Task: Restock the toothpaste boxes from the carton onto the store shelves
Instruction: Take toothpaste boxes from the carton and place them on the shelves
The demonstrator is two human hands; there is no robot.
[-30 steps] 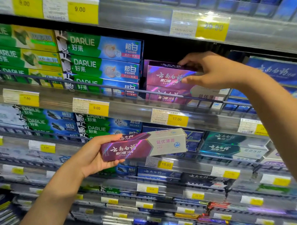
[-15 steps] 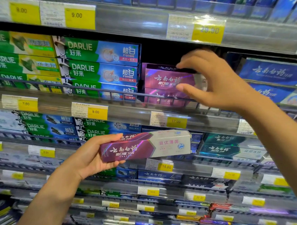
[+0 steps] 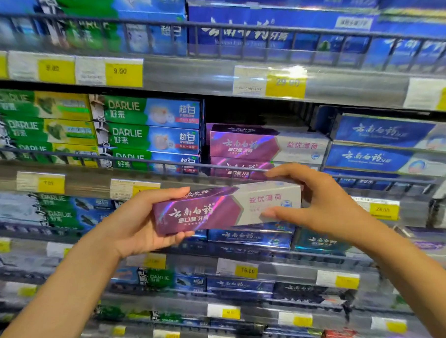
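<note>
You hold the purple-and-white toothpaste box [image 3: 228, 207] in both hands, out in front of the shelves. It lies lengthwise and tilts so that its white end sits a little higher than its purple end. Your left hand [image 3: 140, 216] is wrapped round the purple end, with the thumb along the top edge and the fingers curled under the bottom edge. Your right hand [image 3: 327, 204] pinches the white end, with the thumb low on the front face and the fingers over the top edge.

Just above and behind your right fingers, a stack of matching boxes [image 3: 266, 147] sits on the shelf, two of them showing. The lower one is partly hidden by the wire rail [image 3: 140, 162] that runs along the shelf front, and by your fingers.

Above your left hand, to the left of that stack, green-and-blue Darlie boxes [image 3: 146, 135] are stacked three high. Green-and-yellow Darlie boxes [image 3: 44, 130] stand further left again. Above your right forearm, to the right of the stack, lie blue boxes [image 3: 378, 157] with white script.

Below and behind the box you hold, dark blue boxes [image 3: 249, 237] line the next shelf down. Yellow price tags run along the shelf edges. One high above your left hand reads 9.00 [image 3: 124, 71], and one below the held box reads 15.00 [image 3: 247, 270]. The lower shelves are too blurred to read.
</note>
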